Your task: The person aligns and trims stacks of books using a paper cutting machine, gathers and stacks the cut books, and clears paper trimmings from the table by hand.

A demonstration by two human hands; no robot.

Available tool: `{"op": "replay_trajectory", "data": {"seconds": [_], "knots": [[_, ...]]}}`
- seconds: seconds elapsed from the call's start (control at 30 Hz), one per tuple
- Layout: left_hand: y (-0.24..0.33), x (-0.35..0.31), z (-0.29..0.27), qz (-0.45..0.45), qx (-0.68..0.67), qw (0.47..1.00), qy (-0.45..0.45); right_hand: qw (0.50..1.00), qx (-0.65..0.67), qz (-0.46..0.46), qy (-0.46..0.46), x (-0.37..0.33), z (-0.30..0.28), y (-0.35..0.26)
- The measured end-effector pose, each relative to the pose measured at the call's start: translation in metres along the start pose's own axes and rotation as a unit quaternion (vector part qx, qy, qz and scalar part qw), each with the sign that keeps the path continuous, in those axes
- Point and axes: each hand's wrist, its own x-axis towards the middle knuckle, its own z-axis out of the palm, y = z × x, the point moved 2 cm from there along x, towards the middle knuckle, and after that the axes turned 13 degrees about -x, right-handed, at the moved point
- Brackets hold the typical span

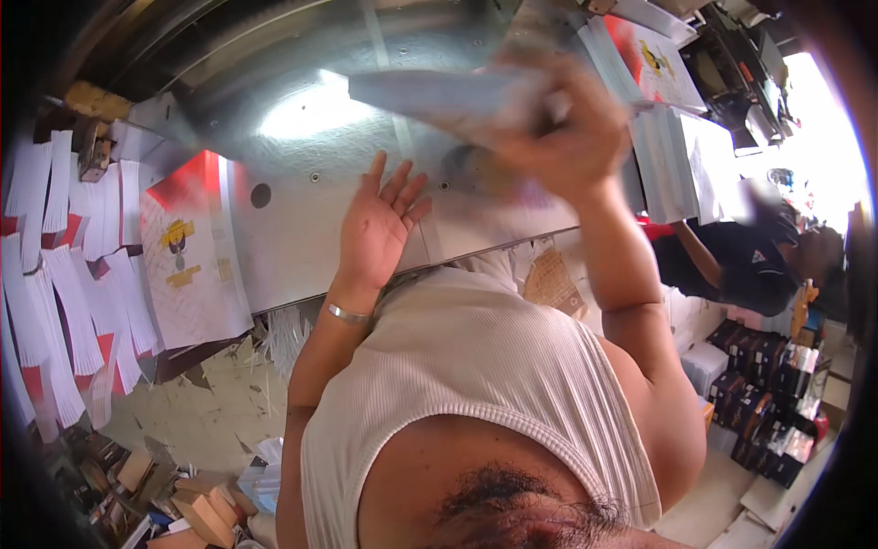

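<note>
My left hand [380,215] is palm up over the front part of the metal table [302,210], its fingers apart and nothing in it. A silver bracelet [348,315] circles that wrist. Raised over the table's right half, my right hand [576,133] grips a long bluish-grey paper stack [439,94]. Motion smears both the hand and the stack, so its pages and cover cannot be made out. A red and white printed booklet stack [187,256] lies on the table left of my left hand.
Many white booklet bundles [82,265] with red covers crowd the far left. More booklet stacks [672,156] stand at the right, near a person in dark clothes [732,261]. Dark boxes [759,393] are piled at lower right, cartons [206,503] at lower left. Paper strips [285,340] hang below the table edge.
</note>
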Motion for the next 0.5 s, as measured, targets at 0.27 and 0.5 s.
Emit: {"op": "replay_trajectory", "data": {"seconds": [0.27, 0.5], "knots": [[0.019, 0.001, 0.015, 0.069, -0.018, 0.997, -0.015, 0.728, 0.514, 0.387, 0.237, -0.019, -0.002, 0.082], [0.031, 0.013, -0.026, 0.057, 0.121, 0.981, 0.142, 0.650, 0.390, 0.652, -0.019, -0.152, 0.040, 0.100]]}}
